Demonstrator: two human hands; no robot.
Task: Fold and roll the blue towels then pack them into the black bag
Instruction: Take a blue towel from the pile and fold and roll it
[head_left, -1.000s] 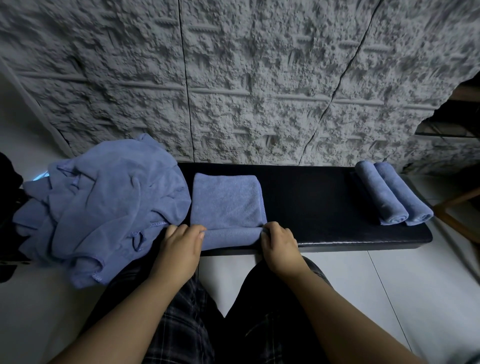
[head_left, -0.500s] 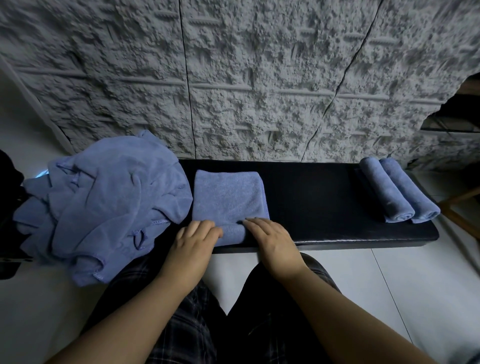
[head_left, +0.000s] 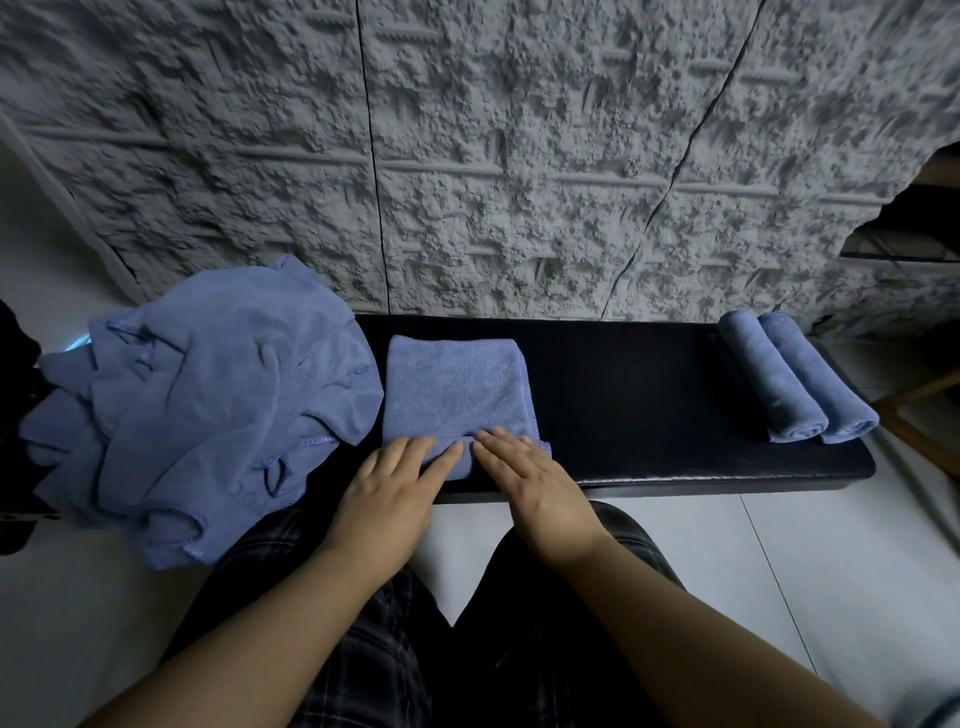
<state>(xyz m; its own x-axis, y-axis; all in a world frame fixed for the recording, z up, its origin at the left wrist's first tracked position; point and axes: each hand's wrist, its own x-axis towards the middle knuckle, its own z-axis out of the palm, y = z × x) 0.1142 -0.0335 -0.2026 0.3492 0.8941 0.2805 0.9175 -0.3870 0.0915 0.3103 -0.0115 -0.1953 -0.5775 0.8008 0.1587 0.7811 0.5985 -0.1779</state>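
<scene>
A folded blue towel (head_left: 453, 387) lies flat on the black bench (head_left: 623, 395), its near edge rolled up. My left hand (head_left: 392, 491) and my right hand (head_left: 530, 480) press on that roll with straight fingers, side by side. Two finished blue towel rolls (head_left: 795, 382) lie next to each other at the bench's right end. A heap of loose blue towels (head_left: 197, 395) covers the bench's left end and hangs over its front. A dark shape (head_left: 13, 364) at the far left edge may be the black bag; I cannot tell.
A rough grey textured wall (head_left: 493, 156) rises directly behind the bench. White tiled floor (head_left: 805, 571) spreads in front and to the right. A wooden frame (head_left: 930, 410) stands past the bench's right end. My knees in checked trousers (head_left: 363, 597) are below the hands.
Both hands went from gripping the towel's near edge at its ends to lying flat on the roll, closer together, and the roll has moved a little away from me.
</scene>
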